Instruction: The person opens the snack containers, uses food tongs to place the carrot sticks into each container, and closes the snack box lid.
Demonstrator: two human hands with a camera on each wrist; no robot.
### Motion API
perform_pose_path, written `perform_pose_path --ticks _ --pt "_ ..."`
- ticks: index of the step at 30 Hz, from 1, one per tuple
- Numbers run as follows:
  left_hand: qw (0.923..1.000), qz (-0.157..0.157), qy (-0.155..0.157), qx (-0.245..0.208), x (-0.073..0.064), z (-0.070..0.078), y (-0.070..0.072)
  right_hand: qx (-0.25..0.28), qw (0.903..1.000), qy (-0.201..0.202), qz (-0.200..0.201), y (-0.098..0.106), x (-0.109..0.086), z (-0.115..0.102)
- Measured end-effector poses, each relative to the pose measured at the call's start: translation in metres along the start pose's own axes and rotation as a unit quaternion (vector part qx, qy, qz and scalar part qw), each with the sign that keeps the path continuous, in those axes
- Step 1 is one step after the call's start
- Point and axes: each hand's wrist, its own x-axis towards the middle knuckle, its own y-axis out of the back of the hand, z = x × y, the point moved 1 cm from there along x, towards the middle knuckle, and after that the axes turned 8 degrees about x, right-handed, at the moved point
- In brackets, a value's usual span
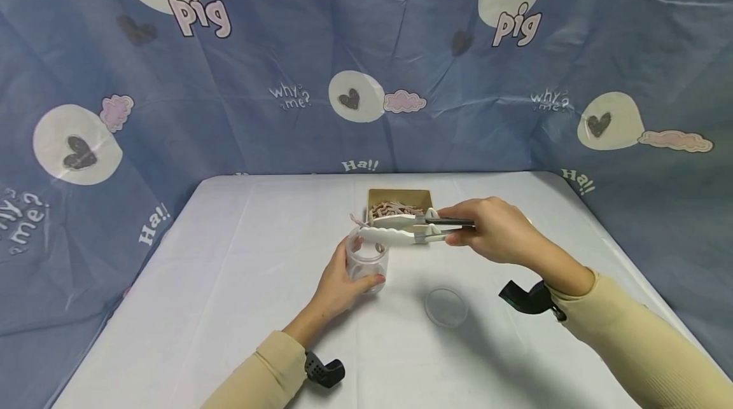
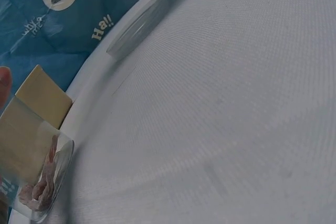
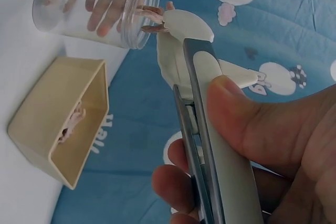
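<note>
My left hand [image 1: 339, 282] holds a clear plastic jar [image 1: 366, 263] by its side, thumb across the front. A few pinkish-brown strips [image 2: 43, 184] lie inside the jar. In my right hand [image 1: 495, 231] is a pair of white-tipped tongs [image 1: 395, 236], gripped by the handles with the thumb on top. The tong tips pinch more thin strips [image 3: 152, 18] right at the jar's open mouth, as the right wrist view shows. Behind the tongs stands a tan rectangular box [image 1: 399, 196] holding many similar strips [image 1: 395, 208].
A round clear lid [image 1: 446, 307] lies flat on the white-covered table [image 1: 275, 237], right of the jar. Blue printed cloth [image 1: 366, 34] hangs behind the table and along its sides. Dark wrist-worn mounts [image 1: 324, 371] sit near both sleeves.
</note>
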Motion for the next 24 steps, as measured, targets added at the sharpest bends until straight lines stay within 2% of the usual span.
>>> perform_pose_path --ticks 10,14,24 --pt "1.0 0.001 0.004 -0.004 -0.001 0.0 0.0 -0.011 0.9999 0.004 0.012 0.01 -0.005 0.0" --pt "1.0 0.003 0.003 -0.002 -0.001 0.0 0.001 -0.015 0.9998 0.001 0.016 0.007 -0.004 -0.002" --pt "1.0 0.001 0.006 -0.003 -0.001 0.001 0.001 -0.02 0.9995 0.023 0.006 -0.002 0.002 -0.006"
